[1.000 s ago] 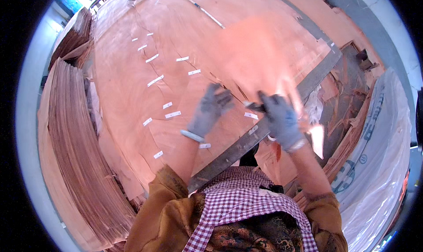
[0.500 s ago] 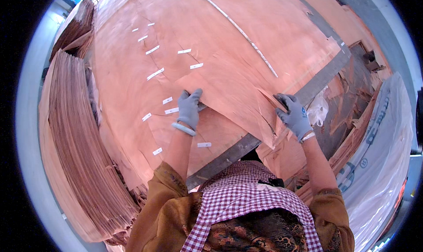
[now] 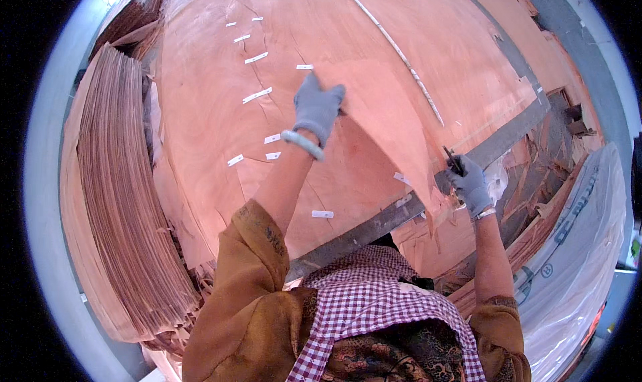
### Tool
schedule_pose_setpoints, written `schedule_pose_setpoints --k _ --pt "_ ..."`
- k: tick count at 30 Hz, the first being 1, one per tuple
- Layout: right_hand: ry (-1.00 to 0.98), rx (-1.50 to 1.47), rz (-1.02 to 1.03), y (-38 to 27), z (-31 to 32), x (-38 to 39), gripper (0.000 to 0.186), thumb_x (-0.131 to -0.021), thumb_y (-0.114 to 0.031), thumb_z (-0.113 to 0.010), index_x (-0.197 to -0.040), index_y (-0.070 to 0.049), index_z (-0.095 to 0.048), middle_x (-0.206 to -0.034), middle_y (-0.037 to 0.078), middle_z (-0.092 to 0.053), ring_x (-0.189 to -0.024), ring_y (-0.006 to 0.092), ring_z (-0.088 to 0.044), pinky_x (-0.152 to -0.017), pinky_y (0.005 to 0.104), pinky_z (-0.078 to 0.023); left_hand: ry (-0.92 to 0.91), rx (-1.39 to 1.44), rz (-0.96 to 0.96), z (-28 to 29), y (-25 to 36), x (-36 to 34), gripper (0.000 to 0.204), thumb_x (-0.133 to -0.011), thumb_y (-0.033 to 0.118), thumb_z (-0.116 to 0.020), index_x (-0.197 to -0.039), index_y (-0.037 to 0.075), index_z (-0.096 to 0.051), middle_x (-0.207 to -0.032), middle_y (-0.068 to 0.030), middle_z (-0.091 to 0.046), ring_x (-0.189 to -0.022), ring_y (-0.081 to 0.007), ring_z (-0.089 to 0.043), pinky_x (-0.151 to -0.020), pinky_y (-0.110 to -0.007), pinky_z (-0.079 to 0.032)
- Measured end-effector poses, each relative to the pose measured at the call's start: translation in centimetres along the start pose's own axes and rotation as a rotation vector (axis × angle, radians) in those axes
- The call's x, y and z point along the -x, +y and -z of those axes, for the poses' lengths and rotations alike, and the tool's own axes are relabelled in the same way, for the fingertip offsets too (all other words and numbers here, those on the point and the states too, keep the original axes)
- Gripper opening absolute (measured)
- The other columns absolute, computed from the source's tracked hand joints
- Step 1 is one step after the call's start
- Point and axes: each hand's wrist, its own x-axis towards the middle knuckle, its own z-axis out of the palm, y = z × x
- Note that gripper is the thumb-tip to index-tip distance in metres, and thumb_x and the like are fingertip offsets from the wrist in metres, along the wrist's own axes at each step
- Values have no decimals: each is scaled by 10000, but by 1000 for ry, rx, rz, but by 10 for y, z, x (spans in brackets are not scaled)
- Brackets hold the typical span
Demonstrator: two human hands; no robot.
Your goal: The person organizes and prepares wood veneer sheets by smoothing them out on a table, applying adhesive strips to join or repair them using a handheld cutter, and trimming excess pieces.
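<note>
My left hand [image 3: 317,108], in a grey glove, pinches the left edge of a loose piece of reddish wood veneer [image 3: 388,124]. That edge is raised and curves down to a narrow, ragged corner at the table's near edge. Beneath lies a wide veneer sheet [image 3: 200,128] with cracks and several short white tape strips [image 3: 257,95]. My right hand [image 3: 470,185], also gloved, is closed around a slim dark tool [image 3: 454,160] beside the piece's near right corner; its exact kind is unclear.
A long thin pale rod [image 3: 394,44] lies across the veneer. Tall veneer stacks [image 3: 110,181] stand at the left. A dark grey strip [image 3: 361,231] borders the near edge. Torn scraps [image 3: 535,175] and a clear plastic-wrapped bundle [image 3: 568,248] are at the right.
My left hand has moved away from me, drawing up the loose veneer's left edge. My right hand has moved slightly right, off the veneer, and the dark tool now shows in it.
</note>
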Motion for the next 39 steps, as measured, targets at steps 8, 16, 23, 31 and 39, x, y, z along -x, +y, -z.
schedule_pose_setpoints --k 8,16,23,31,39 --pt "64 125 78 -29 6 4 336 -771 -163 -653 -1047 14 -577 -988 189 -589 -857 314 -600 -770 361 -481 300 -736 -447 9 -48 29 523 -802 215 -616 -1290 71 -493 -1424 -173 -346 -1353 -348 -239 -1107 -480 -161" --pt "-327 -323 -32 -105 -18 -14 275 -926 -223 -513 -1058 17 -537 -913 111 -631 -749 155 -609 -658 267 -465 45 -1121 -745 9 -54 -1 330 -856 270 -535 -1133 115 -625 -1347 -35 -482 -1256 -246 -413 -1059 -507 -232" --pt "-396 -185 -170 -154 -91 -102 278 -946 -276 -445 -904 -7 -500 -652 119 -628 -515 189 -609 -518 324 -483 -225 -1145 -547 -4 -57 -22 324 -855 293 -536 -1086 79 -612 -1243 -42 -549 -1086 -225 -529 -860 -401 -437" --pt "-341 283 -128 -169 -134 -138 347 -901 -251 -422 -1057 21 -572 -995 276 -628 -955 390 -624 -832 456 -484 -110 -998 -611 -3 -55 -32 351 -849 284 -539 -1153 110 -546 -1191 -24 -546 -1016 -197 -569 -771 -366 -456" --pt "-387 461 -37 -165 -136 -100 307 -875 -185 -426 -1055 27 -557 -1065 279 -604 -1020 419 -587 -867 461 -469 -177 -1270 -567 -10 -63 -38 340 -867 304 -522 -1157 129 -552 -1209 3 -543 -1018 -172 -571 -760 -364 -450"
